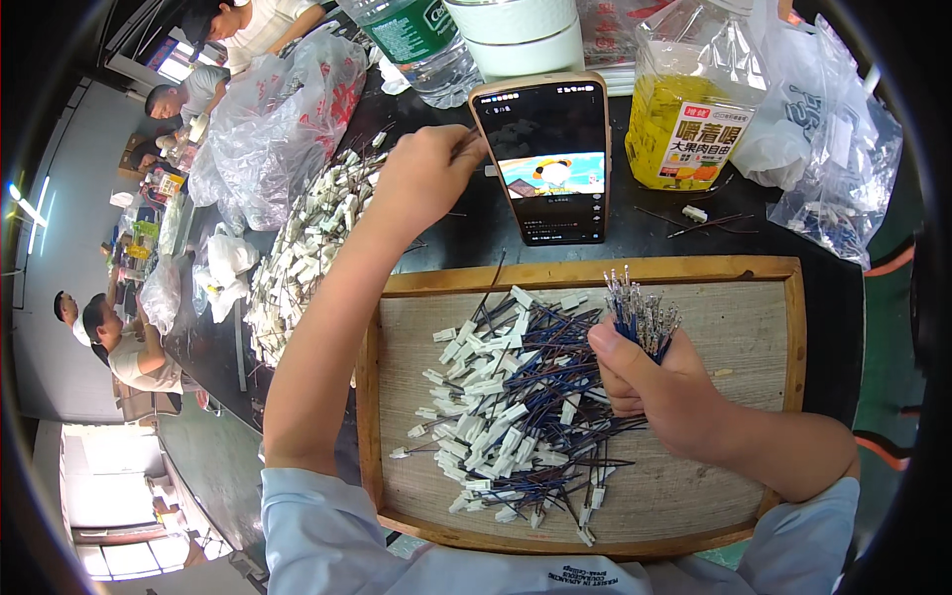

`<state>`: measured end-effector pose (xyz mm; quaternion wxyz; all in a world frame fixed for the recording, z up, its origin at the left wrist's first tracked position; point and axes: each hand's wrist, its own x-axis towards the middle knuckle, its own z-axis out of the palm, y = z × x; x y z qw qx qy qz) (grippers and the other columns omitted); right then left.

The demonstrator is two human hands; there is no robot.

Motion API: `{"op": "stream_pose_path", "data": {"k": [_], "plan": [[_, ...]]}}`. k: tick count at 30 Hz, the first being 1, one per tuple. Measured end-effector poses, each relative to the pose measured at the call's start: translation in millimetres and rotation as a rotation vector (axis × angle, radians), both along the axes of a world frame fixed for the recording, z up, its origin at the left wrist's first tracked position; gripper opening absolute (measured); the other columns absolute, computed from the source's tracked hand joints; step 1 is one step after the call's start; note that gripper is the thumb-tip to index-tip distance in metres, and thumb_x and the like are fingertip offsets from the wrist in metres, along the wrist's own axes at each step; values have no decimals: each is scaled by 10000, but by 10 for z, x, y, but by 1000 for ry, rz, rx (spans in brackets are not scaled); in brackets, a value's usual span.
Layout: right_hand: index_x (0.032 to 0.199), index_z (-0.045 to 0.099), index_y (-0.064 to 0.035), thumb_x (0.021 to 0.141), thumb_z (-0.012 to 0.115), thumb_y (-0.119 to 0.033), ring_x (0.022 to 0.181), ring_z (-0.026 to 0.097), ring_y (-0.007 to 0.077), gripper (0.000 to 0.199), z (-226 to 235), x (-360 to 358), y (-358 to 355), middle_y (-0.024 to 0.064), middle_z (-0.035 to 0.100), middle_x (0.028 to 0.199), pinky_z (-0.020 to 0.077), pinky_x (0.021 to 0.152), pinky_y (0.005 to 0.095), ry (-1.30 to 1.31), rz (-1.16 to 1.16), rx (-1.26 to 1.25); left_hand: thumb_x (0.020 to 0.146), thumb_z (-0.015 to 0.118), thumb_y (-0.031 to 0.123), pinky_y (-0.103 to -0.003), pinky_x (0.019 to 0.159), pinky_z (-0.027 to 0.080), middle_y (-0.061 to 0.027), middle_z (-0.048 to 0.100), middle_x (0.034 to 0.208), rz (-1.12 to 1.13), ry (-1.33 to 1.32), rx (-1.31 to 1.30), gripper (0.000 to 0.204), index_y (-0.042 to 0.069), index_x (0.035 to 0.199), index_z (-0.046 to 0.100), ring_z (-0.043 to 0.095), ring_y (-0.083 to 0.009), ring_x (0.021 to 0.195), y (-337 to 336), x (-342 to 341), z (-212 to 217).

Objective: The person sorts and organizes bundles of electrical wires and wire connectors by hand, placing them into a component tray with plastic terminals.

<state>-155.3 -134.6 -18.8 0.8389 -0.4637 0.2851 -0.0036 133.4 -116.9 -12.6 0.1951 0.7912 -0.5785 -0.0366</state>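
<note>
My right hand [666,382] is closed round a bundle of dark blue wires [650,332] whose bare metal terminals point up. It hovers over the right part of a wood-framed tray [724,436]. In the tray lies a tangled heap of white plastic connectors with short blue and brown wires [506,416]. My left hand [428,171] reaches out to the left edge of a phone [555,213], with its fingers pinched together. Something thin and dark shows at these fingertips, but its kind is unclear. The phone stands upright behind the tray, its screen lit with a cartoon picture.
More wired white connectors [307,258] are piled left of the tray, by a clear plastic bag [278,129]. Behind the phone stand a water bottle [421,50] and a white container [521,40]. A yellow-filled jar [679,109] and plastic bags [833,139] sit right. Other people work far left.
</note>
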Motion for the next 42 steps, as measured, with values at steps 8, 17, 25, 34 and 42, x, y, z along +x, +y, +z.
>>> {"op": "stream_pose_path", "data": {"k": [8, 17, 25, 34, 42], "plan": [[651, 468, -99, 868, 585, -492, 523, 369, 50, 464, -19, -11, 0, -32, 437, 574, 299, 467, 226, 62, -8, -18, 868, 564, 297, -432, 658, 484, -185, 633, 712, -19, 81, 139, 314, 12, 778, 659, 617, -374, 715, 86, 51, -169], [641, 461, -115, 872, 591, -472, 505, 350, 45, 445, -17, -2, -5, -47, 414, 558, 282, 465, 222, 27, -12, 1, 831, 591, 491, -436, 621, 510, -171, 627, 648, 165, -244, 306, 490, 26, 700, 669, 638, -350, 663, 240, -224, 62], [665, 459, -110, 861, 608, -468, 519, 361, 45, 435, 11, 6, 15, -44, 416, 577, 303, 474, 218, 54, -40, 9, 797, 617, 350, -413, 652, 510, -188, 640, 679, 52, -59, 434, 375, -12, 713, 670, 642, -329, 646, 301, -168, 52], [637, 438, -135, 892, 585, -421, 505, 312, 38, 410, -17, -6, -10, -62, 377, 558, 262, 463, 223, -21, -29, 47, 804, 506, 244, -419, 648, 487, -220, 611, 658, 200, 199, 125, 320, -36, 714, 630, 618, -373, 640, 299, -37, 183], [629, 419, -150, 907, 574, -391, 497, 287, 36, 399, 21, 22, 0, -75, 358, 555, 232, 456, 230, -42, -16, 79, 872, 521, 407, -458, 665, 533, -211, 653, 748, 267, -377, 205, 434, 14, 781, 679, 654, -388, 724, -117, -145, -66]]}}
